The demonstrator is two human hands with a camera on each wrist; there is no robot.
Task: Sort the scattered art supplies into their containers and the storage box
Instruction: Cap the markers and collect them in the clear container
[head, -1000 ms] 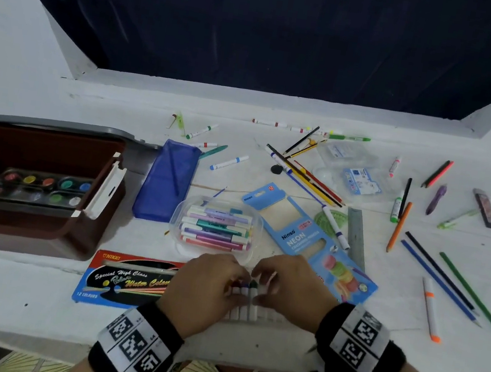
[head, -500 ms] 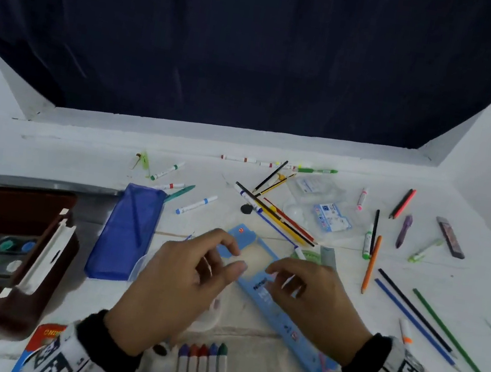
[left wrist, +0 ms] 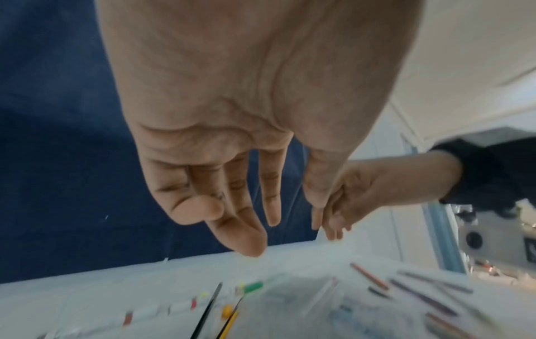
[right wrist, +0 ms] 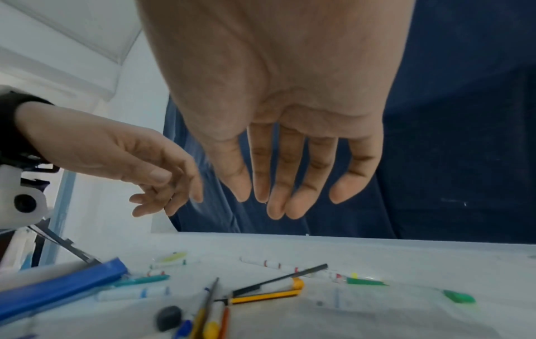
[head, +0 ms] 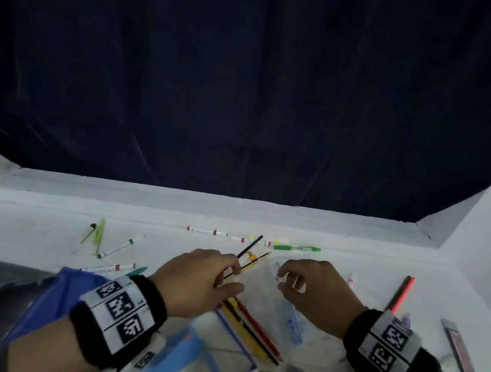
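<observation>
Most supplies: loose on the white table [head: 39, 217], so sorting looks far from done.
Pencils [head: 248, 324]: heaped between the hands, unsorted.
Markers [head: 223, 234]: strewn along the far edge.
Left hand [head: 194, 277]: fingers relaxed, empty, above the pencils.
Right hand [head: 314, 290]: fingers loose, empty.
Storage box: barely visible at the lower left.

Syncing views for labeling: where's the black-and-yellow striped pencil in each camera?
Head: striped pencil top centre, just beyond the left hand fingertips.
Left wrist: bottom edge, left of centre, below the fingers.
Right wrist: lower centre, lying almost level on the table.
Shared landmark: the thin black pencil beside it, also seen at and.
</observation>
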